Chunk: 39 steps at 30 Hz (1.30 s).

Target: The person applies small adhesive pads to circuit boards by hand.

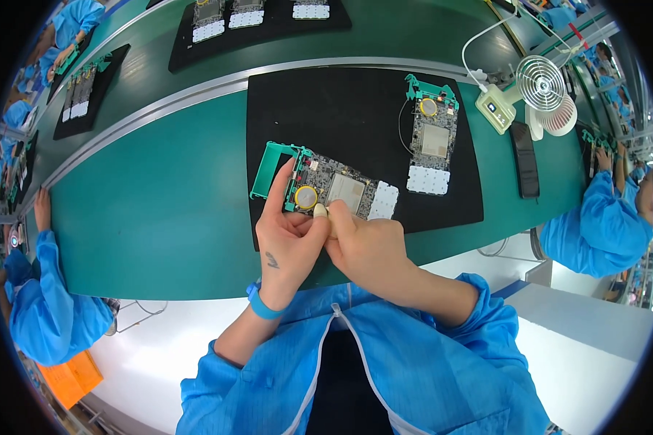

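My left hand grips a circuit board, its index finger stretched along the green plastic frame at the board's left end. The board carries a round part with a yellow rim, a silver metal shield and a white dotted pad at its right end. With fingers closed, my right hand meets the left thumb at the board's near edge, beside the shield. Whatever is pinched there is hidden. A second board with a green frame and a thin looped wire lies on the black mat.
Right of the mat are a small fan with a pale base and cable, a rounded white device and a black phone. Beyond a metal rail, more boards rest on dark mats. Co-workers in blue sit on both sides.
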### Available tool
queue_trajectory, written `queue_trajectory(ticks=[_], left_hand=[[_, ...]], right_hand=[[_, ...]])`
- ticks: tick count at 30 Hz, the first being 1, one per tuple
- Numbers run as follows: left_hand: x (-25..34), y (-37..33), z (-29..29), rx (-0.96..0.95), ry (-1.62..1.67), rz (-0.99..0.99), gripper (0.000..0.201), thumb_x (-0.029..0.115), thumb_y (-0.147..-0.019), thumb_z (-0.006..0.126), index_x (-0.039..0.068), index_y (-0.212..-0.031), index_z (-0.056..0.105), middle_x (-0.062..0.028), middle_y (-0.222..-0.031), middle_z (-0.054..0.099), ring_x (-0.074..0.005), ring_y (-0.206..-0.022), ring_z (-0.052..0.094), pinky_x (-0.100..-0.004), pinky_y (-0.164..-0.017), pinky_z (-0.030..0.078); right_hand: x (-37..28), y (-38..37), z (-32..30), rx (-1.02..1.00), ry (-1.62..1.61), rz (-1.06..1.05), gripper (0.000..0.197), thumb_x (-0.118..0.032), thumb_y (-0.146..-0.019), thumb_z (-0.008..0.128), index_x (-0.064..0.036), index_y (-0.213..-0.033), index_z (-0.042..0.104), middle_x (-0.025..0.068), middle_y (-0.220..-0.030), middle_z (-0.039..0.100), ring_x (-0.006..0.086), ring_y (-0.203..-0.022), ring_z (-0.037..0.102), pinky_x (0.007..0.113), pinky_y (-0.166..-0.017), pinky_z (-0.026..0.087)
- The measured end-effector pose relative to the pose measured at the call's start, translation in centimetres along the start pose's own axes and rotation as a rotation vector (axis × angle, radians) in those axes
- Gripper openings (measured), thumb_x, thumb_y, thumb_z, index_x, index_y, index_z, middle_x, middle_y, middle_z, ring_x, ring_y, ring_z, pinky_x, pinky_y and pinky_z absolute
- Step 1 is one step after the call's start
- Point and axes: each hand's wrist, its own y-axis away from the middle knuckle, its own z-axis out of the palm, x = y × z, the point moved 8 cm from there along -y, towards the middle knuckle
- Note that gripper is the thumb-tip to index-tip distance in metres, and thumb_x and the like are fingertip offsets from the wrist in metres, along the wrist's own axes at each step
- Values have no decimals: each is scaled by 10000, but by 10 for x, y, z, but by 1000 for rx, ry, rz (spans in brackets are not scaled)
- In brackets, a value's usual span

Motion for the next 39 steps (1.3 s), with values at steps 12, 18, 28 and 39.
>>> queue_trajectory(ticks=[12, 18, 28, 39], left_hand=[[-3, -3, 1, -6, 52, -12, 673, -50, -765, 561, 33, -1379, 300, -172, -961, 649, -136, -717, 661, -206, -606, 524], [-1, -5, 3, 24, 103, -1, 655, -68, -761, 546, 23, -1371, 327, -148, -972, 641, -103, -710, 643, -178, -595, 504], [-2, -5, 6, -71, 140, 14, 717, -72, -788, 532, 48, -1408, 194, -209, -1033, 616, -164, -812, 656, -211, -654, 531], [-1, -31, -3, -150, 133, 82, 633, -70, -756, 539, 27, -1316, 261, -154, -987, 611, -133, -814, 625, -228, -661, 517]], right_hand=[[14, -3, -8, -27, -162, -26, 220, -187, -775, 631, -84, -917, 498, 57, -511, 536, 231, -423, 570, 337, -384, 420], [19, -2, -5, -39, -196, 15, 247, -175, -789, 610, -58, -959, 474, 55, -525, 564, 210, -426, 577, 317, -381, 411], [16, -8, -15, -52, -117, 59, 203, -164, -801, 608, -71, -951, 508, 77, -518, 544, 265, -441, 585, 345, -403, 431], [21, -21, -26, -177, -218, -319, 359, 22, -693, 617, -37, -1031, 511, 112, -967, 490, 275, -858, 543, 338, -635, 494]])
